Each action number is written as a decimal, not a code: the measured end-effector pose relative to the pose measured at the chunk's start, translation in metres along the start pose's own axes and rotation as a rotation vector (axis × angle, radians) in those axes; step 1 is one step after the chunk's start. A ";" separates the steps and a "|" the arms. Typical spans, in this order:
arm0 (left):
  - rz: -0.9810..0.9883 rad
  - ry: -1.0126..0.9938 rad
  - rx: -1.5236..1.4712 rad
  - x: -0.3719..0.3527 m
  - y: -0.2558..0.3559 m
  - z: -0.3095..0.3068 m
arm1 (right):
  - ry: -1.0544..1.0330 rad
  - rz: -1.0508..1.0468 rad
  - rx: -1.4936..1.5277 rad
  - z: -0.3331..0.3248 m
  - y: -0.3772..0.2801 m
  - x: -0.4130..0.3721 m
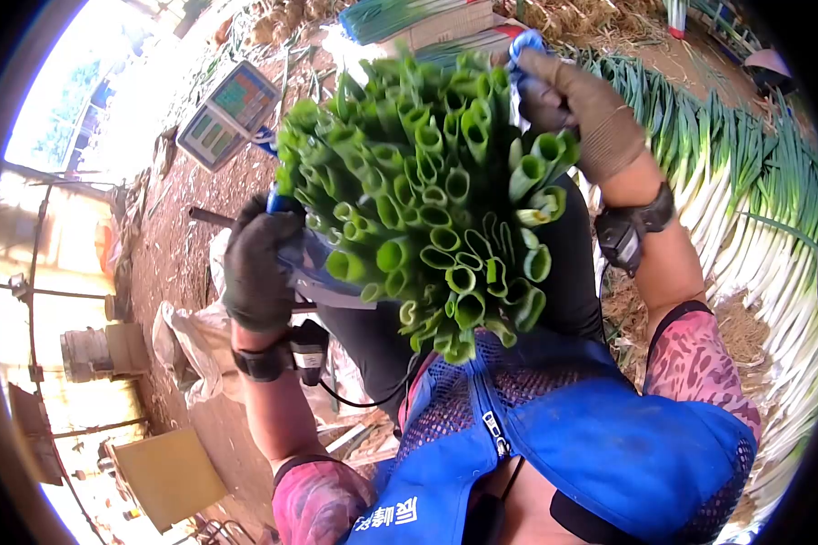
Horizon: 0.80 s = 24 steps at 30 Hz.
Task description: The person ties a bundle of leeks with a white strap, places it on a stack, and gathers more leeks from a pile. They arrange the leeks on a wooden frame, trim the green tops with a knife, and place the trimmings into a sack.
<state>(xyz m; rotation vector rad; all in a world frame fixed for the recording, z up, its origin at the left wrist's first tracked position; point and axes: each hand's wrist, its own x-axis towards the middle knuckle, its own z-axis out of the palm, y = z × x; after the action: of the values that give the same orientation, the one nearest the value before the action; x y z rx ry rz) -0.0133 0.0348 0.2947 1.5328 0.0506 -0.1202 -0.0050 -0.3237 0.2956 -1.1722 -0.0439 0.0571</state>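
A thick bunch of green onions (pixel 436 218) fills the middle of the view, its cut hollow green tops pointing up at me. Clear plastic with blue edging, seemingly a plastic bag (pixel 323 268), shows along the bunch's left side. My left hand (pixel 262 263), in a dark glove, is closed on the plastic beside the bunch. At the upper right of the bunch, my right hand (pixel 591 109), in a brown glove, grips a blue and white edge of plastic. The lower part of the bunch is hidden beneath its tops.
Rows of long green onions (pixel 745 182) lie along the right side. A digital scale (pixel 229 116) stands at upper left. More onions (pixel 400 18) lie at the top. A white sack (pixel 195 350) and a yellowish box (pixel 168 472) are on the left.
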 end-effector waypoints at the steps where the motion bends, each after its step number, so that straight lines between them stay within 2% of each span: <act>1: 0.034 -0.019 -0.023 -0.009 0.006 -0.004 | 0.000 -0.024 -0.044 0.007 -0.008 -0.005; 3: 0.479 -0.090 0.587 -0.012 0.006 -0.007 | 0.065 -0.068 -0.133 0.023 -0.011 -0.014; 5: 0.203 -0.080 0.254 -0.014 -0.015 -0.013 | 0.194 -0.065 -0.218 0.033 -0.003 -0.020; 6: 0.033 -0.047 0.110 -0.013 -0.026 -0.003 | 0.015 0.073 -0.293 -0.003 0.017 -0.007; 7: -0.139 -0.025 -0.043 -0.013 -0.040 0.003 | 0.073 0.150 -0.364 -0.023 0.045 0.002; 8: -0.113 -0.058 0.095 -0.011 -0.067 -0.008 | 0.125 0.230 -0.432 -0.043 0.073 0.012; 9: 0.216 -0.164 0.347 0.004 -0.117 -0.026 | 0.107 0.218 -0.434 -0.051 0.090 0.009; 10: 0.571 -0.184 0.573 0.018 -0.166 -0.044 | 0.089 0.205 -0.435 -0.059 0.106 0.006; 11: 0.438 -0.192 0.470 0.018 -0.160 -0.049 | 0.032 0.239 -0.388 -0.055 0.102 0.006; 13: 0.152 -0.214 0.262 0.010 -0.152 -0.058 | 0.036 0.268 -0.676 -0.046 0.096 0.012; 14: 0.066 -0.131 0.039 0.015 -0.155 -0.057 | 0.038 0.278 -0.818 -0.038 0.088 0.015; 17: 0.696 -0.128 0.972 0.037 -0.150 -0.065 | -0.022 -0.415 -1.453 -0.064 0.133 0.060; 18: 0.475 -0.046 0.728 0.031 -0.132 -0.048 | 0.041 -0.279 -1.385 -0.056 0.126 0.073; 19: 0.045 0.039 0.003 0.039 -0.113 -0.032 | 0.102 -0.143 -1.313 -0.035 0.121 0.086; 21: -0.039 0.189 -0.073 0.077 -0.131 -0.043 | 0.264 -0.241 -1.206 -0.012 0.102 0.104; 22: 0.177 0.110 0.222 0.086 -0.136 -0.055 | 0.284 -0.308 -1.174 -0.011 0.099 0.114; 23: 0.023 0.178 -0.111 0.089 -0.126 -0.048 | 0.306 -0.373 -1.141 -0.011 0.098 0.122; 24: 0.040 0.171 -0.092 0.085 -0.116 -0.047 | 0.322 -0.429 -1.176 -0.016 0.101 0.127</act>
<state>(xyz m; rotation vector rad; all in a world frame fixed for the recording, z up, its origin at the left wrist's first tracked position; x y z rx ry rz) 0.0605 0.0733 0.1680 1.4483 0.1599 0.0450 0.1210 -0.2908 0.1965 -2.3026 -0.0432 -0.6133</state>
